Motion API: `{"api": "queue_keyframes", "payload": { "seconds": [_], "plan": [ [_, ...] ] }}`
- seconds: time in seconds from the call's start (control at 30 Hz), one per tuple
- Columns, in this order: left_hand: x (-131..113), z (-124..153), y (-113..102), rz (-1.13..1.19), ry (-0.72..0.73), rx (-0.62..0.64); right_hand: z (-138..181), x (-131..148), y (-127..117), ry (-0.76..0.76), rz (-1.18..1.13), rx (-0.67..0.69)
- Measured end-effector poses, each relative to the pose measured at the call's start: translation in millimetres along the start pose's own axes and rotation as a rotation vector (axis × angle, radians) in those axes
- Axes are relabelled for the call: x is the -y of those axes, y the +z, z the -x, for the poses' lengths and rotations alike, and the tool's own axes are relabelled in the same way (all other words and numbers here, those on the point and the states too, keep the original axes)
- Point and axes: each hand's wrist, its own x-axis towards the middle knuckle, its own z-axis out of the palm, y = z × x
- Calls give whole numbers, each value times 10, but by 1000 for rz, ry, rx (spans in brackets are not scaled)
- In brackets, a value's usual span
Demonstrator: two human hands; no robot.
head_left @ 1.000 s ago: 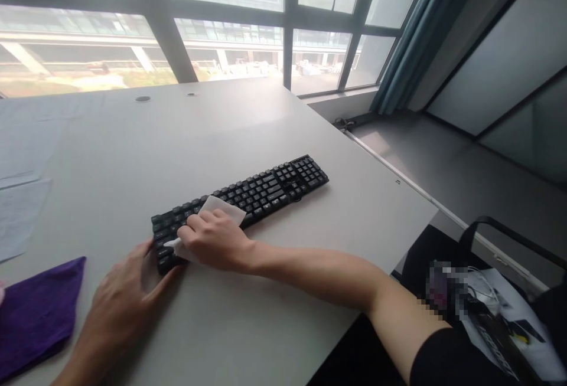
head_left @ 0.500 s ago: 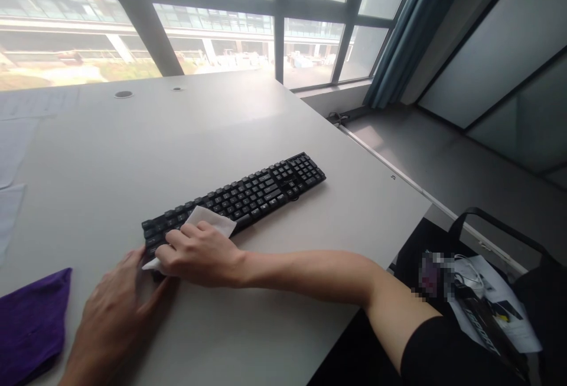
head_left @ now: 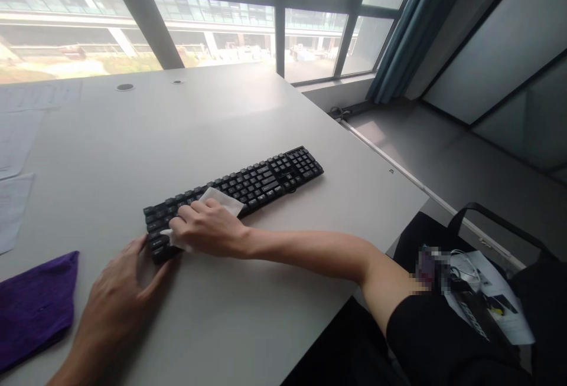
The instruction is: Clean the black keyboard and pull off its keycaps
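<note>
Okay, so plenty of stuff around this white surface (head_left: 221, 126): loose papers (head_left: 18, 144) over on the left, running out of view, a purple cloth (head_left: 39, 303) nearer the person, and a round hole (head_left: 125, 87) by the far edge, where the windows (head_left: 212, 38) are. Just past the near right corner there's a black strap (head_left: 465, 218) and some clutter, part of it pixelated. The surface looks smooth and a bit glossy, the cloth soft with a straight-ish hem. The keyboard (head_left: 266, 182) is a long black slab with chunky raised keys, lying at a slant with its number pad toward the right edge. The left hand (head_left: 117, 285) grips its left end, thumb along the near side. The right hand (head_left: 206, 229) is bunched around a thin white wipe (head_left: 225, 202) over the left keys, hiding some of them.
</note>
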Motion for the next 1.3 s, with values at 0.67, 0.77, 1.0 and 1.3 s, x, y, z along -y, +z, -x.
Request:
{"api": "queue_keyframes", "payload": {
  "seconds": [0.67,0.77,1.0,1.3],
  "plan": [
    [116,112,70,213,-31,-48,-10,68,128,104,-134,52],
    [164,97,124,225,11,-68,-146,83,91,41,-144,42],
    [189,125,154,246,46,-81,-380,-17,129,80,-135,64],
    [196,133,161,254,47,-99,-266,-121,131,-121,-265,136]
  ]
}}
